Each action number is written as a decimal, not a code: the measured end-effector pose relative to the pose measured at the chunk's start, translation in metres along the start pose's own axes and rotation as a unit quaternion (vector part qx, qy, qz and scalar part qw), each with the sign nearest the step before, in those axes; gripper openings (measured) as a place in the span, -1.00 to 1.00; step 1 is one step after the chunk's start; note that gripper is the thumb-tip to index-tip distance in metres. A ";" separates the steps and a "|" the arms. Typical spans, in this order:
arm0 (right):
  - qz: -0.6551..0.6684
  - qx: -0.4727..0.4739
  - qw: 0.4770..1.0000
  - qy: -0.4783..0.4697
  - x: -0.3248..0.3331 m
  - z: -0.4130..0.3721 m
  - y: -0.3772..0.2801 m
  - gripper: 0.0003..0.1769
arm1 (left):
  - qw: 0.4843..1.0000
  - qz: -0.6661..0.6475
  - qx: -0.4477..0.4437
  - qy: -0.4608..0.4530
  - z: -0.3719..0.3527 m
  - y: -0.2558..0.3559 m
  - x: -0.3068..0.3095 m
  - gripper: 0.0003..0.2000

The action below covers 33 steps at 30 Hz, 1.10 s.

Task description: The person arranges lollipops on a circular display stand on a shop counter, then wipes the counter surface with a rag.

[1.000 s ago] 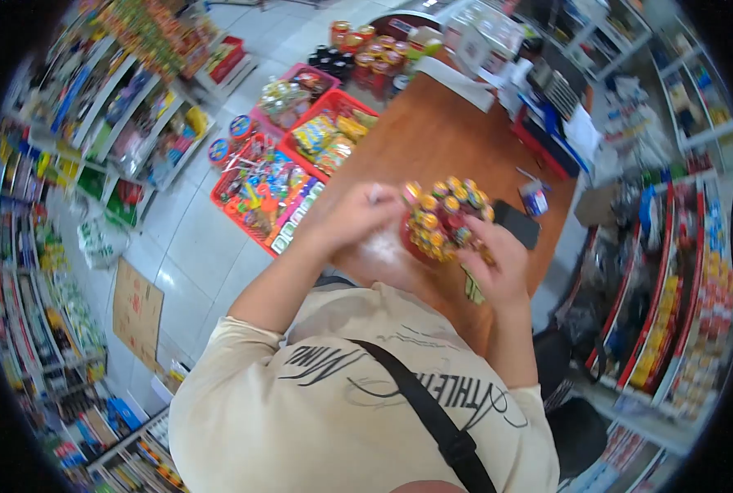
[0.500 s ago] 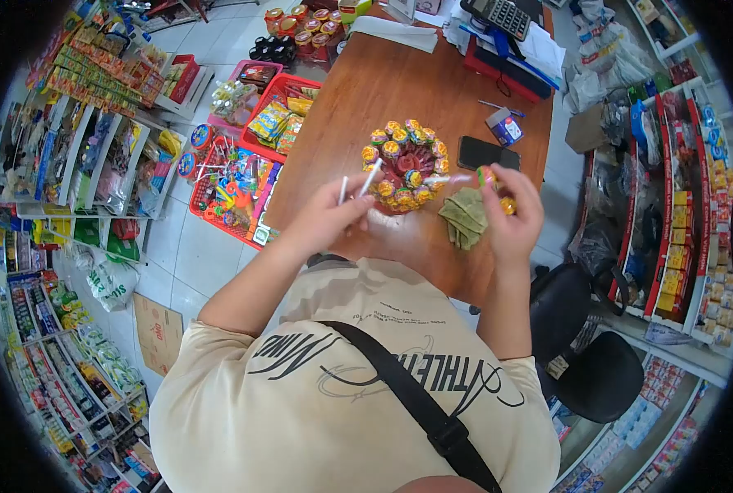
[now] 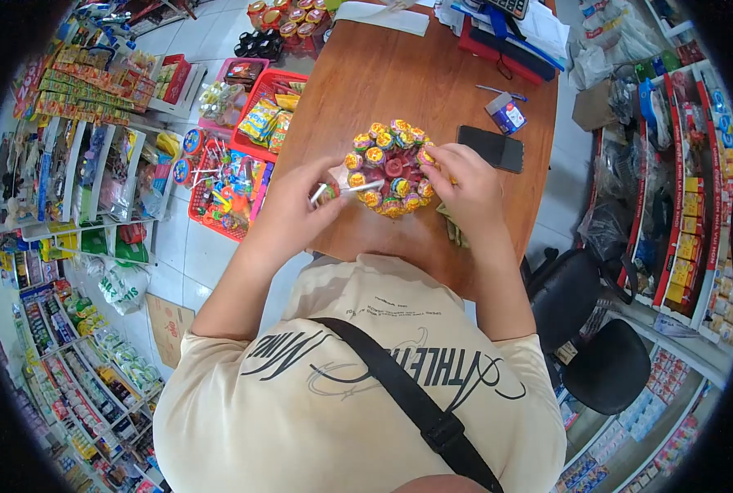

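Observation:
A round red display stand [image 3: 394,168] ringed with yellow-wrapped lollipops [image 3: 374,154] stands on the wooden table in front of me. At its left side, my left hand [image 3: 307,195] is closed around a couple of lollipops [image 3: 327,195], their white sticks poking out between the fingers. My right hand [image 3: 469,181] reaches the stand's right edge, thumb and fingertips pinched on a lollipop [image 3: 426,158] there. Beneath that hand lies a green cloth [image 3: 452,228], mostly covered by the wrist.
A dark phone [image 3: 491,149], a small blue-and-white box [image 3: 507,113] and a pen [image 3: 502,93] lie to the right on the table [image 3: 342,90]. Red baskets of sweets [image 3: 239,146] stand on the left. A black chair [image 3: 606,366] is at the right, with stocked shelves on both sides.
My right hand has moved left from above the cloth to the stand's right edge, carrying a lollipop. My left hand has shifted slightly left, its lollipops turned. The view has tilted a little.

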State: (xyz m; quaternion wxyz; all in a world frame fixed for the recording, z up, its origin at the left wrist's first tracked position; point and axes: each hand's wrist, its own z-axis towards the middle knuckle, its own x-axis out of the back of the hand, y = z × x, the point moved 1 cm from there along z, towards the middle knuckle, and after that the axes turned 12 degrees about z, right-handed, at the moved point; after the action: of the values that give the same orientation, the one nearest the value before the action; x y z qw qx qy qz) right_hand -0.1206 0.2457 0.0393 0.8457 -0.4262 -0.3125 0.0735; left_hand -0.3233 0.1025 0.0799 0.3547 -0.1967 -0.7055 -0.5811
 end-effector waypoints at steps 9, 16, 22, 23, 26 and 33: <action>0.013 -0.007 1.000 -0.027 -0.013 0.003 0.007 -0.75 | 0.986 0.106 -0.103 0.080 0.026 0.009 -0.005 -0.73; 0.005 -0.025 0.999 -0.025 -0.007 0.000 0.005 -0.64 | 0.980 0.114 -0.137 0.086 0.032 0.012 -0.024 -0.73; -0.004 -0.013 1.000 -0.016 -0.001 -0.001 -0.001 -0.61 | 0.978 0.125 -0.152 0.072 0.033 0.010 -0.036 -0.73; -0.003 -0.013 1.000 -0.015 0.000 -0.001 -0.003 -0.61 | 0.979 0.125 -0.149 0.065 0.033 0.011 -0.037 -0.74; -0.004 -0.005 1.000 -0.013 0.001 -0.004 -0.001 -0.61 | 0.975 0.146 -0.159 0.059 0.034 0.014 -0.036 -0.72; -0.001 0.003 1.000 -0.011 0.005 -0.008 -0.006 -0.63 | 0.958 0.196 -0.184 0.098 0.034 0.017 -0.031 -0.57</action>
State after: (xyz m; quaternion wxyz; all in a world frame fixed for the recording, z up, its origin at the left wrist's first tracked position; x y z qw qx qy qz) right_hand -0.1129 0.2385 0.0424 0.8434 -0.4229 -0.3221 0.0783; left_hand -0.2996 0.1439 0.0663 0.4867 -0.3355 -0.4958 -0.6362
